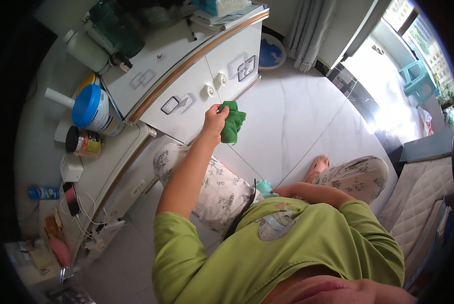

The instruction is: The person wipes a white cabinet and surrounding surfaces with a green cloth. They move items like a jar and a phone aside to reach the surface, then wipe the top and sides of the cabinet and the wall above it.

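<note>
My left hand [214,119] is stretched forward and grips a folded green cloth [232,122] between thumb and fingers. The cloth hangs over the tiled floor, just right of the round white knobs [210,90] on the white cabinet doors [189,102]. My right hand [284,190] is low between my knees, partly hidden by my green shirt. Its fingertips touch a pale teal object [264,187] with a bumpy edge; whether they grip it, I cannot tell.
Tubs, bottles and jars [94,108] crowd the cabinet top and lower counter at left, with a phone [72,199] and white cables. A basin [271,52] stands by the grey curtain [306,34]. At right are a teal stool [418,81] and a quilted pad [424,197].
</note>
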Demonstrator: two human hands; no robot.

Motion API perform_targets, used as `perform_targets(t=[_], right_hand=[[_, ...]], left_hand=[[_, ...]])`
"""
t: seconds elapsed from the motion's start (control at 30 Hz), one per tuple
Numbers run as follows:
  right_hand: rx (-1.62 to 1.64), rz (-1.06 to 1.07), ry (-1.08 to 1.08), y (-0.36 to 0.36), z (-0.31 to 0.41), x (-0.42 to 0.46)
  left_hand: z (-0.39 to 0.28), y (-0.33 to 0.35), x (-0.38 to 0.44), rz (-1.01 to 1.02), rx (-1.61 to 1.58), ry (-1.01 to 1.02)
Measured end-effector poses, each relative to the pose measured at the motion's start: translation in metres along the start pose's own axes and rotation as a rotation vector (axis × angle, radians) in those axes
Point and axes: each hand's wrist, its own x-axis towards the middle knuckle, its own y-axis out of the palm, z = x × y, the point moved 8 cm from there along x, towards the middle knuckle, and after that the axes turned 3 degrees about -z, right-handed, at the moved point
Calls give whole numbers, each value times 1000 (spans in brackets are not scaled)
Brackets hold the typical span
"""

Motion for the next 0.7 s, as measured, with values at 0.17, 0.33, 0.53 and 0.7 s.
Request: perform_targets(t=[0.17,0.33,0.53,0.7], right_hand=[[23,4,234,-27,60,-44],[-107,66,81,-5,9,25],[-86,204,51,-12,17,28],[16,249,52,-48,14,28]], left_hand=[[-1,-6,-5,9,-30,29],[5,7,0,5,82,3],[16,0,0,-12,44,-172],[35,5,33,98,201,-298]])
